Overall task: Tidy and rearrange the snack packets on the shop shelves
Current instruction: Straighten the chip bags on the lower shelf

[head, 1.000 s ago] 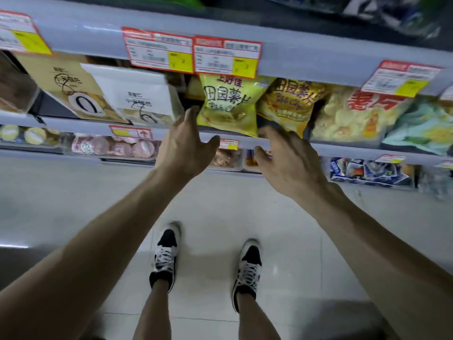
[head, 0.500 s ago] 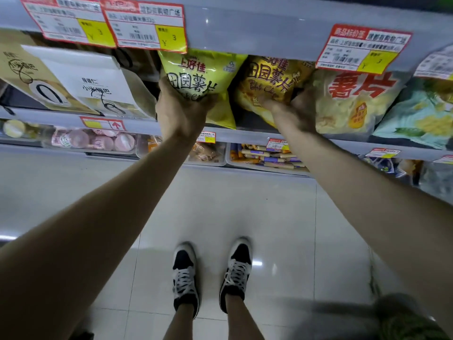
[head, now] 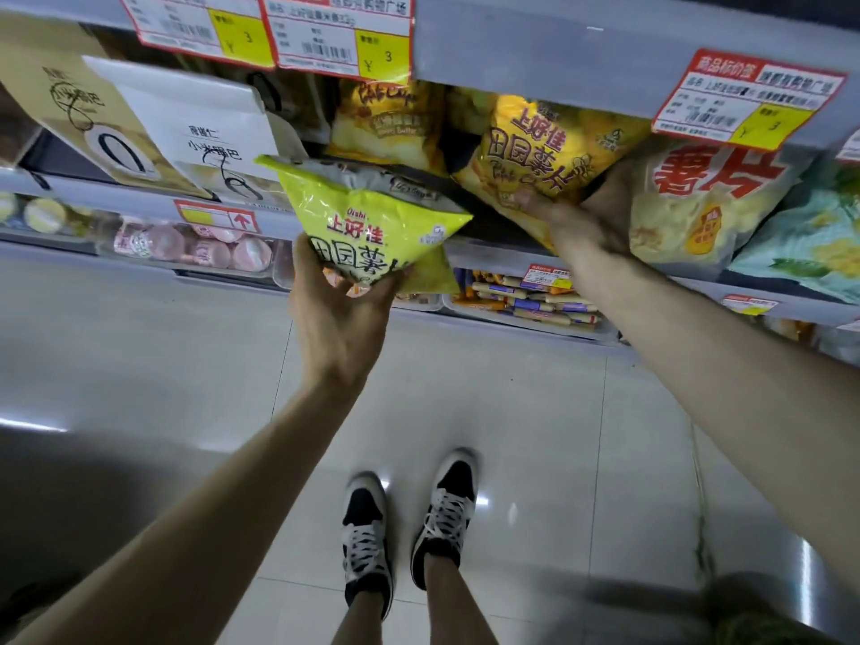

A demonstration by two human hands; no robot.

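Note:
My left hand (head: 342,314) grips the bottom of a lime-green crisp packet (head: 372,221), held out in front of the shelf edge (head: 493,253) and tilted. My right hand (head: 581,216) holds the lower corner of a yellow crisp packet (head: 535,146), which still leans inside the shelf. Behind the gap stands another yellow packet (head: 381,118). To the right lies a pale packet with red characters (head: 698,202).
White (head: 195,128) and tan paper bags (head: 70,100) stand at the left of the same shelf. A teal packet (head: 819,235) is at far right. Price tags (head: 339,34) hang from the shelf above. Lower trays hold small snacks (head: 526,300). My feet (head: 405,528) stand on tiled floor.
My left hand has pulled the lime-green packet out of the shelf and tilted it. My right hand has closed on the yellow packet beside it. The view has moved closer to the shelf.

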